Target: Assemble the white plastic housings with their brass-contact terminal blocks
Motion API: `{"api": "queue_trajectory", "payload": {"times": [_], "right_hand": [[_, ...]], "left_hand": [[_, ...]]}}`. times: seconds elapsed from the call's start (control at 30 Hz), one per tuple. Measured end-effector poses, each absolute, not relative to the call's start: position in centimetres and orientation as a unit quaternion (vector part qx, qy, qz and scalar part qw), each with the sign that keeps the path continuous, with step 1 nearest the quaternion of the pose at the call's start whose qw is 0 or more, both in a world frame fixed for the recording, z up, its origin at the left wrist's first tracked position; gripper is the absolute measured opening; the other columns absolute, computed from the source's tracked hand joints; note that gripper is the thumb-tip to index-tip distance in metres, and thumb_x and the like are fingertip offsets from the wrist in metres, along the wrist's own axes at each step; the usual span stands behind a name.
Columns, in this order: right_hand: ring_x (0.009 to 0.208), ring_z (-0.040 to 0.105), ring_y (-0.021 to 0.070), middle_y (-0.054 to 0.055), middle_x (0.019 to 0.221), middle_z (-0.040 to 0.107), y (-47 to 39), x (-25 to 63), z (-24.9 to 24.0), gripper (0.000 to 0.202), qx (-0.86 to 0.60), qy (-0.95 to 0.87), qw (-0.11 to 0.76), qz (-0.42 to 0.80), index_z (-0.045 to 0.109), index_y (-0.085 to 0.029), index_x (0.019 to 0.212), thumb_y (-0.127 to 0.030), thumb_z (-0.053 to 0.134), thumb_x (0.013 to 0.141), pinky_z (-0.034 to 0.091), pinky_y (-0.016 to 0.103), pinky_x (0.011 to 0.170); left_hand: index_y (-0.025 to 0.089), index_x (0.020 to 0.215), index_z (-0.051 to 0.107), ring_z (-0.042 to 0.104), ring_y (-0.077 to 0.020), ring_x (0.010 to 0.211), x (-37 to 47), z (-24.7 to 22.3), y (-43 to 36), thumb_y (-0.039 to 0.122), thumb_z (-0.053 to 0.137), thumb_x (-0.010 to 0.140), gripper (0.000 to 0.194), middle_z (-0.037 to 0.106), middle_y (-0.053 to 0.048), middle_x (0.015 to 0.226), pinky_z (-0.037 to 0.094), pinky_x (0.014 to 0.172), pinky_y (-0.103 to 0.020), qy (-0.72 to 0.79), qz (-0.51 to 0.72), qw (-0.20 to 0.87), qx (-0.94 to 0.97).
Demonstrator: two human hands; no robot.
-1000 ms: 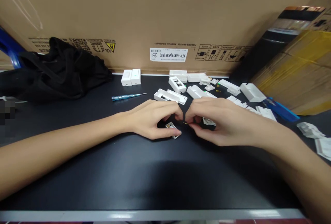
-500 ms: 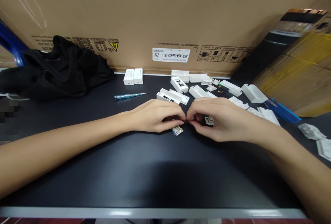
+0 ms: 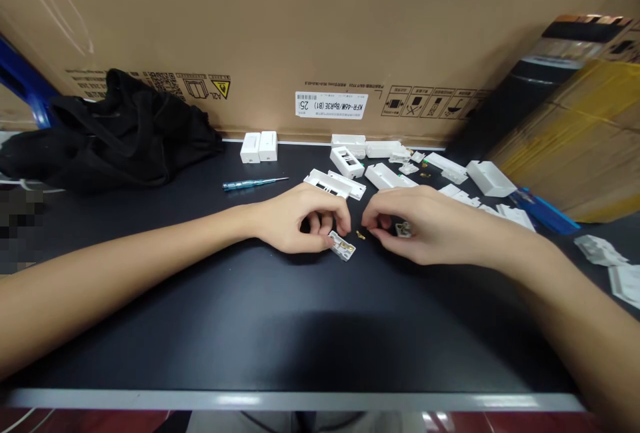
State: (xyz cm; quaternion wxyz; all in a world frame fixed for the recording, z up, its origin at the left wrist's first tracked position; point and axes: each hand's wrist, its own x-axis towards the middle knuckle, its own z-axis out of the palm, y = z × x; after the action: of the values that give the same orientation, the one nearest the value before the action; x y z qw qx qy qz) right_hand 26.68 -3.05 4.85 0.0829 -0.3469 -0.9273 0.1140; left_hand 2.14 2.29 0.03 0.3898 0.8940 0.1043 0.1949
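Note:
My left hand point(image 3: 303, 220) is curled, with thumb and forefinger apart. Its thumb tip is at the left end of a small white plastic base point(image 3: 342, 245) with brass contacts in it, seemingly touching it. My right hand point(image 3: 417, 225) is bent with its thumb and forefinger tips slightly apart and nothing visible between them. A tiny brass contact piece point(image 3: 361, 235) lies on the black tabletop between my hands, just beside the right fingertips. Another small white part point(image 3: 403, 229) with metal in it is partly hidden behind my right hand.
Beyond my hands lie white plastic housings point(image 3: 347, 162) and covers. A blue screwdriver point(image 3: 255, 183), two white boxes point(image 3: 259, 146) and a black cloth point(image 3: 120, 136) are at left. Cardboard point(image 3: 260, 26) stands behind. A black roll point(image 3: 520, 86) and a blue tool point(image 3: 545, 212) are at right.
Both hands had their fingertips pinched together at the brass piece. They have parted, leaving it visible between them. My left thumb has moved to the white base, which shows more fully.

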Motion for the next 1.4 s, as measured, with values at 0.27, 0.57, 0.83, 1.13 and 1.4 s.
{"api": "queue_trajectory", "payload": {"times": [0.27,0.57,0.83,1.13,1.4], "right_hand": [[0.069,0.061,0.0145,0.002,0.082,0.069,-3.2,26.6,4.4,0.015,-0.337,-0.929,0.076,0.134,0.067,-0.019,0.093,-0.011,0.059,0.083,0.042,0.024,0.064],[0.071,0.058,0.0162,0.004,0.081,0.065,-3.2,26.0,4.0,0.015,-0.336,-0.932,0.063,0.121,0.063,-0.019,0.088,-0.008,0.053,0.085,0.039,0.026,0.064],[0.065,0.052,0.0141,0.001,0.078,0.063,-3.1,26.0,3.7,0.013,-0.325,-0.934,0.102,0.106,0.061,-0.019,0.086,-0.008,0.054,0.083,0.036,0.025,0.062],[0.066,0.051,0.0138,0.001,0.074,0.061,-3.6,25.3,4.1,0.010,-0.295,-0.933,0.195,0.072,0.057,-0.019,0.082,-0.009,0.056,0.083,0.038,0.025,0.064],[0.071,0.053,0.0167,0.003,0.078,0.060,-3.6,25.2,3.8,0.014,-0.276,-0.942,0.187,0.043,0.058,-0.019,0.085,-0.008,0.051,0.089,0.040,0.029,0.067]], "left_hand": [[0.014,0.096,0.069,0.066,-0.0101,0.062,2.1,-0.2,2.0,0.017,0.074,0.077,0.019,0.072,-0.005,0.082,0.057,0.059,-0.019,0.100,0.200,0.409,0.885],[0.014,0.095,0.071,0.063,-0.0091,0.057,2.4,-0.2,1.9,0.033,0.078,0.082,0.024,0.068,-0.001,0.069,0.054,0.058,-0.019,0.113,0.210,0.397,0.886],[0.015,0.096,0.068,0.059,-0.0066,0.054,2.6,-0.4,2.3,0.020,0.066,0.089,0.009,0.064,0.004,0.064,0.046,0.055,-0.016,0.173,0.252,0.309,0.901],[0.014,0.101,0.068,0.064,-0.0087,0.061,2.6,0.0,2.1,0.033,0.073,0.088,0.024,0.069,0.000,0.072,0.050,0.059,-0.018,0.175,0.240,0.417,0.859],[0.013,0.089,0.070,0.055,-0.0073,0.059,2.8,0.0,2.3,0.033,0.076,0.086,0.021,0.065,0.001,0.068,0.047,0.056,-0.019,0.199,0.261,0.475,0.816]]}}
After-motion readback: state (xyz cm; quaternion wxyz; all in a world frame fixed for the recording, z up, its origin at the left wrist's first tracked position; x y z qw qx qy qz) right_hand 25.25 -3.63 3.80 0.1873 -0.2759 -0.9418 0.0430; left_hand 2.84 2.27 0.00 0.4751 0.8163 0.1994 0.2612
